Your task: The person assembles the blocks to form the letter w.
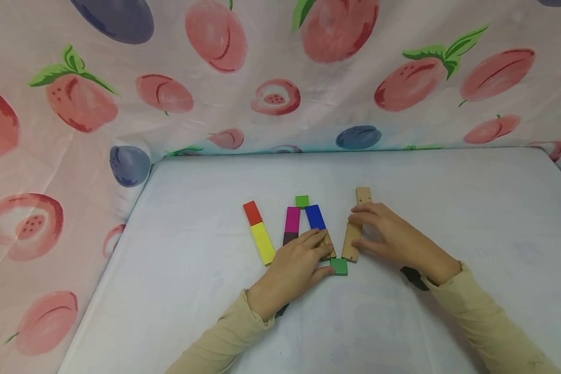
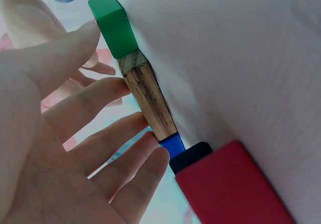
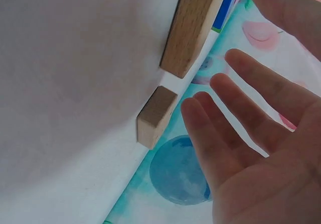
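My left hand (image 1: 296, 267) lies low over the blocks, fingers loosely extended. In the left wrist view its fingertips are right at the side of a wooden block (image 2: 150, 101), and its thumb is beside a green block (image 2: 114, 25). My right hand (image 1: 395, 236) has its fingers spread beside a longer wooden block (image 1: 352, 244), thumb and fingertips overlapping its edge in the head view. A small gap separates this block from a second wooden piece (image 3: 158, 116) in the right wrist view. A blue block (image 1: 315, 217) sits beyond my left fingertips.
On the white table (image 1: 168, 311), a red block (image 1: 252, 213) and a yellow block (image 1: 263, 243) form a slanted line at left. A magenta block (image 1: 292, 219) meets a dark block (image 1: 290, 238). Another green block (image 1: 302, 201) sits above. Fruit-patterned cloth (image 1: 280, 62) hangs behind.
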Demonstrator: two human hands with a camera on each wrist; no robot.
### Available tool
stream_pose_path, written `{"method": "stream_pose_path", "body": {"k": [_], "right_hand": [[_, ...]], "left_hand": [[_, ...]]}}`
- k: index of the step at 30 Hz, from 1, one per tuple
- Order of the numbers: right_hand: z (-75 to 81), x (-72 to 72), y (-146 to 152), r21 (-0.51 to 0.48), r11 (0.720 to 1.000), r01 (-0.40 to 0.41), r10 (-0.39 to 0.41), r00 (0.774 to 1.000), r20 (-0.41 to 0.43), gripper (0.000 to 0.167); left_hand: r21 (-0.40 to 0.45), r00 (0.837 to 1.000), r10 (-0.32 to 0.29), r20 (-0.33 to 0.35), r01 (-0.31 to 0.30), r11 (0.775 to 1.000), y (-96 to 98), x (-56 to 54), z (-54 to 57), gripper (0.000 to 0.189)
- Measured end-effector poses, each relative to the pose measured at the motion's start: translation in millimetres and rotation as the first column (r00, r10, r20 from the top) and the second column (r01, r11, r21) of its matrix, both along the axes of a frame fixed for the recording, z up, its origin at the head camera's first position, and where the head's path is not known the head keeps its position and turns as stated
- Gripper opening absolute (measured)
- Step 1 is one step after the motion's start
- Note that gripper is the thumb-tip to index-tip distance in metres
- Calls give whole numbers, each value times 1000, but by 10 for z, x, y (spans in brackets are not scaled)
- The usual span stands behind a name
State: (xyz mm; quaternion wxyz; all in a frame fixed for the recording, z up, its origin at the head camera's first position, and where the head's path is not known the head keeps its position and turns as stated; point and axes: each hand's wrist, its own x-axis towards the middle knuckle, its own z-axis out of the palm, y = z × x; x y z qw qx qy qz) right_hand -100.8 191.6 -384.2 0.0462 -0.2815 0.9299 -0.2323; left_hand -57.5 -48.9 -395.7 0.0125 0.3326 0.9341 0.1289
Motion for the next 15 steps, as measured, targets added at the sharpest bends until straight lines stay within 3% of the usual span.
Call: {"method": "stream_pose_path", "body": {"k": [15], "right_hand": [[-34, -212, 45, -27, 999, 37, -39, 998, -55, 38]], "left_hand": [[7, 1000, -9, -11, 9, 1000, -1, -4, -1, 45]]}}
